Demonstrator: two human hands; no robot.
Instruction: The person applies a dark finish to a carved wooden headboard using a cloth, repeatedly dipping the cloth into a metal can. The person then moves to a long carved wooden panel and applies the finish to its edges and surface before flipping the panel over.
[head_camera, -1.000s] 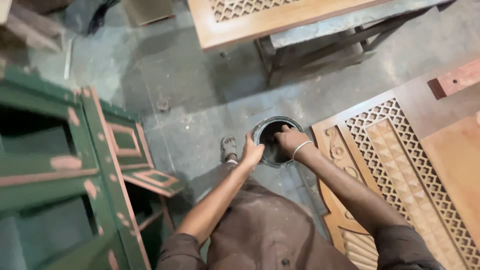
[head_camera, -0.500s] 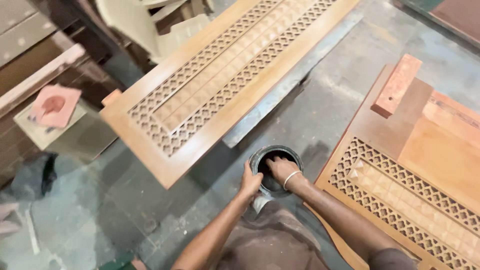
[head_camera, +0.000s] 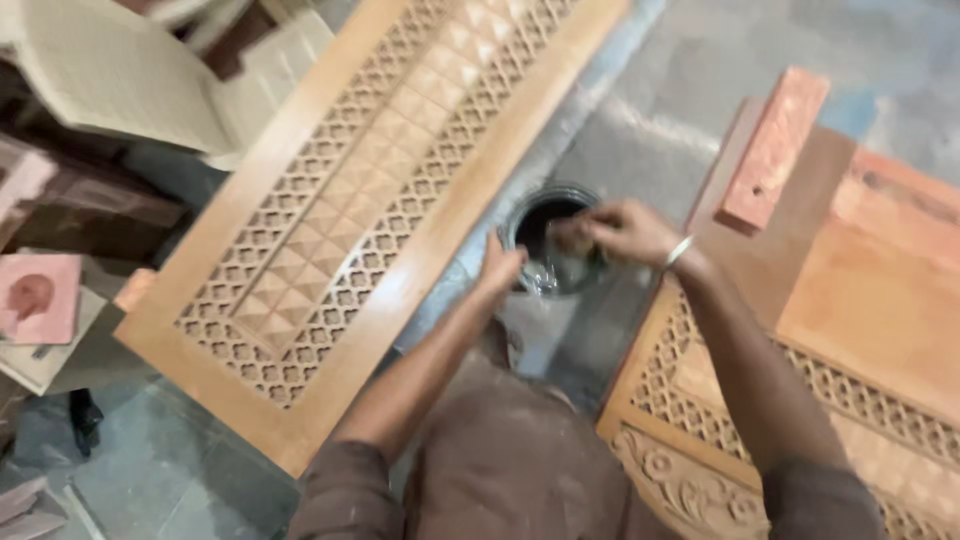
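the person crouches over a round dark tin (head_camera: 553, 240) that stands on the grey floor (head_camera: 640, 130) between two carved wooden panels. the left hand (head_camera: 497, 270) rests against the tin's near left rim, fingers curled on it as if to steady it. the right hand (head_camera: 618, 232) hangs over the tin's mouth with its fingers pinched together on something small and brownish, perhaps a rag or wad, though motion blur keeps me from telling what it is. a pale bangle (head_camera: 678, 251) sits on that wrist.

as a judgement, the step in hand is dipping or loading something in the tin. any lift out of it calls for the left hand to keep the tin from tipping and for the right hand to clear the rim cleanly.

the lattice door panel (head_camera: 370, 210) lies slantwise to the left, its far end cut off by the frame. the other carved panel (head_camera: 800, 400) runs off the right edge, with a small reddish wood block (head_camera: 775, 150) on it. the tin's contents read only as dark with a glint. the heap at the far left is too blurred to sort out.
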